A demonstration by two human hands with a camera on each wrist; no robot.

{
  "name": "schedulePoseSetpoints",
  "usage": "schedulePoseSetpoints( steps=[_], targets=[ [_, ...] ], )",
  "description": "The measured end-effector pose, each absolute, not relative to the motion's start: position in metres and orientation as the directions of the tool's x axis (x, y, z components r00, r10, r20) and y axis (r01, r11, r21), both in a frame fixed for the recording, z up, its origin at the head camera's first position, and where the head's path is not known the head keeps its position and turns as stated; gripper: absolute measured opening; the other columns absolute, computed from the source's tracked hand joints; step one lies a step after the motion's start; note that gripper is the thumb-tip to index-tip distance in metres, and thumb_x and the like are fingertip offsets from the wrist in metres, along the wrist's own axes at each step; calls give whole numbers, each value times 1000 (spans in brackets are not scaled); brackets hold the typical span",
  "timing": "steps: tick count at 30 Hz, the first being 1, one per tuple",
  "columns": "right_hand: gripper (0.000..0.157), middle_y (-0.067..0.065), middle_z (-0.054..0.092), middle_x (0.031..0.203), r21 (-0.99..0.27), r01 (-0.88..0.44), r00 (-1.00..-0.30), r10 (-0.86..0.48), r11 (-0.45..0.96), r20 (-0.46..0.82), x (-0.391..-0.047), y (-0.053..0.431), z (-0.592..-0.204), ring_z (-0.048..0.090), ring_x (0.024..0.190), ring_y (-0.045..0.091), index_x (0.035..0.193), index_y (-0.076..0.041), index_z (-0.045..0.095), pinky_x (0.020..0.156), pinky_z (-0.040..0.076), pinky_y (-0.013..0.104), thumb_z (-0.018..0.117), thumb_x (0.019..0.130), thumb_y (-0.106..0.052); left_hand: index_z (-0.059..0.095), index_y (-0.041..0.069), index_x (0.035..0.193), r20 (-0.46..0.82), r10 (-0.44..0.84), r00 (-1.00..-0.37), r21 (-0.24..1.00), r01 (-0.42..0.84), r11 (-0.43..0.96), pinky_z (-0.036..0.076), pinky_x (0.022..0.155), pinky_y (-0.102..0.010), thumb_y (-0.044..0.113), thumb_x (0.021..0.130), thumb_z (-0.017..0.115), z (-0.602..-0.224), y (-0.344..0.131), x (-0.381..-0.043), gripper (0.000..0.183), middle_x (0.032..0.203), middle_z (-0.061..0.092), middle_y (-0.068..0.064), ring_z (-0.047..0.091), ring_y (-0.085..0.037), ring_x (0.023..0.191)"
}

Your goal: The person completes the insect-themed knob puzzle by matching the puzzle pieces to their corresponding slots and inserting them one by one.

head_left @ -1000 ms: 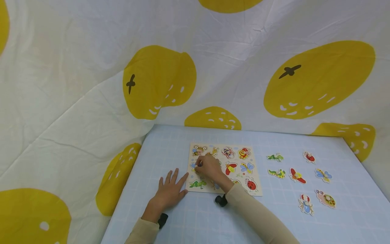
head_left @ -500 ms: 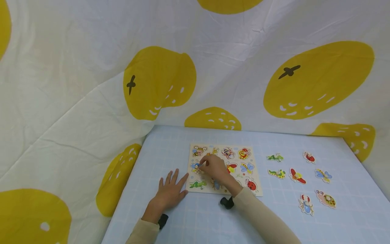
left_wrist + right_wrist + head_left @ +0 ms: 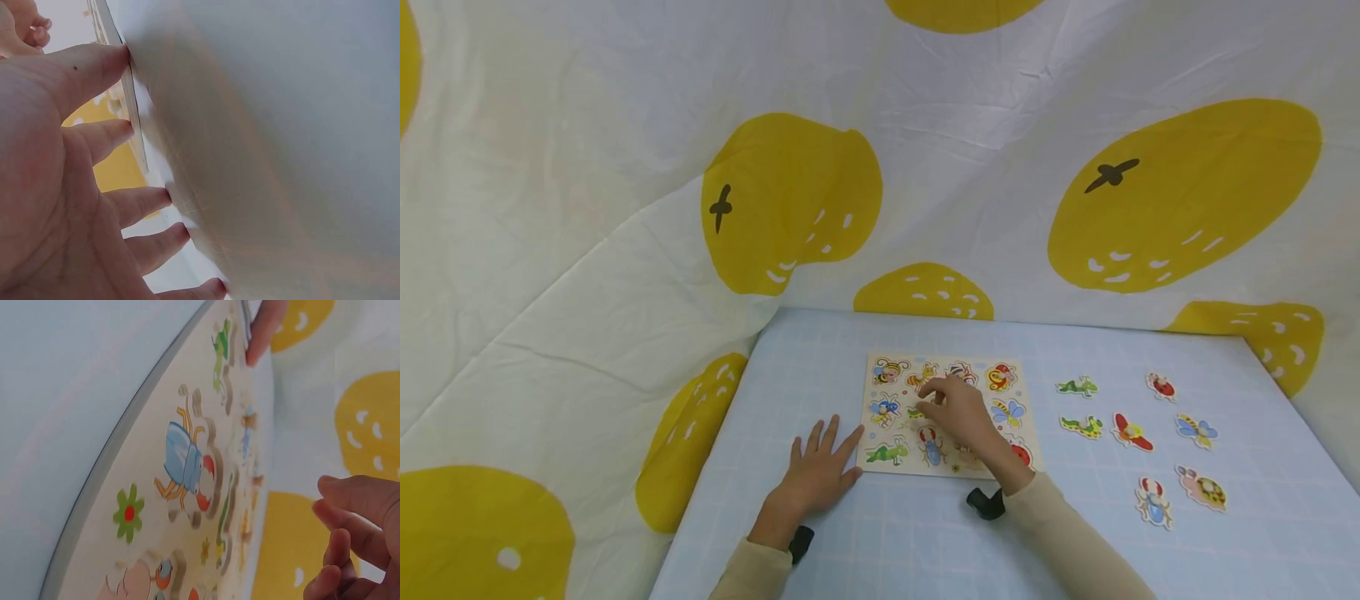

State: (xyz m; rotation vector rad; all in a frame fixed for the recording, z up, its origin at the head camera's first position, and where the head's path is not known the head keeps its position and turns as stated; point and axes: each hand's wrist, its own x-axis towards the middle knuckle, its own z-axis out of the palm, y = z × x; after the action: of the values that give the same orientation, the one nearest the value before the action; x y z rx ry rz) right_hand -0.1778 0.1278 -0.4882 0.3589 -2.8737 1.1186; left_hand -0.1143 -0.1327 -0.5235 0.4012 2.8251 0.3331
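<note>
A wooden insect puzzle board (image 3: 953,472) lies on the cloth-covered table. My left hand (image 3: 817,468) rests flat beside its left edge with fingers spread; in the left wrist view, the thumb (image 3: 94,69) meets that edge. Above the middle of the board hovers my right hand (image 3: 958,410), fingers loosely bent and holding nothing. A blue insect piece (image 3: 884,409) with a knob sits in its recess at the left of the middle row. Bee piece (image 3: 887,372) and snail piece (image 3: 1001,377) are in the back row. The blue beetle recess (image 3: 181,456) shows its printed picture.
Loose pieces lie right of the board: a grasshopper (image 3: 1077,387), a caterpillar (image 3: 1082,427), a red-winged insect (image 3: 1132,432), a ladybug (image 3: 1162,387), a dragonfly (image 3: 1197,431), a beetle (image 3: 1153,503) and a pink snail-like bug (image 3: 1202,489). A patterned curtain (image 3: 970,183) hangs behind.
My right hand has let go of the blue insect piece at the board's left and moved right, over the middle. My left hand has stayed in place.
</note>
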Motion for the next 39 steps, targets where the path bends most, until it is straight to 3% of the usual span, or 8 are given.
schedulePoseSetpoints(
  steps=[7, 13, 26, 39],
  targets=[
    [12, -1, 56, 80, -672, -235, -972, -174, 702, 158, -171, 148, -488, 48, 66, 16, 98, -10, 76, 55, 40, 32, 79, 87, -16, 34, 24, 157, -230, 295, -927, 267, 232, 935, 12, 111, -71, 42, 99, 61, -523, -131, -114, 67, 164, 18, -18, 12, -45, 148],
    [11, 0, 57, 80, -693, -165, -986, -111, 701, 123, -169, 168, -490, 50, 66, 17, 96, -12, 76, 56, 41, 32, 79, 87, -18, 34, 25, 158, -237, 289, -928, 268, 224, 937, 12, 112, -70, 42, 99, 61, -522, -131, -114, 67, 164, 18, -18, 11, -45, 148],
    [19, 2, 59, 82, -678, -134, -990, -70, 723, 122, -167, 203, -494, 49, 68, 18, 101, -6, 76, 55, 41, 32, 80, 87, -19, 35, 24, 157, -232, 290, -929, 267, 225, 937, 12, 111, -71, 42, 99, 61, -522, -131, -113, 67, 164, 18, -19, 12, -45, 148],
    [21, 5, 54, 82, -652, -10, -999, 16, 758, 34, -155, 239, -497, 47, 68, 21, 105, -7, 74, 53, 39, 30, 75, 91, -22, 35, 24, 157, -237, 286, -929, 272, 219, 937, 12, 111, -71, 41, 98, 62, -519, -130, -113, 67, 163, 19, -19, 12, -45, 148]
  ],
)
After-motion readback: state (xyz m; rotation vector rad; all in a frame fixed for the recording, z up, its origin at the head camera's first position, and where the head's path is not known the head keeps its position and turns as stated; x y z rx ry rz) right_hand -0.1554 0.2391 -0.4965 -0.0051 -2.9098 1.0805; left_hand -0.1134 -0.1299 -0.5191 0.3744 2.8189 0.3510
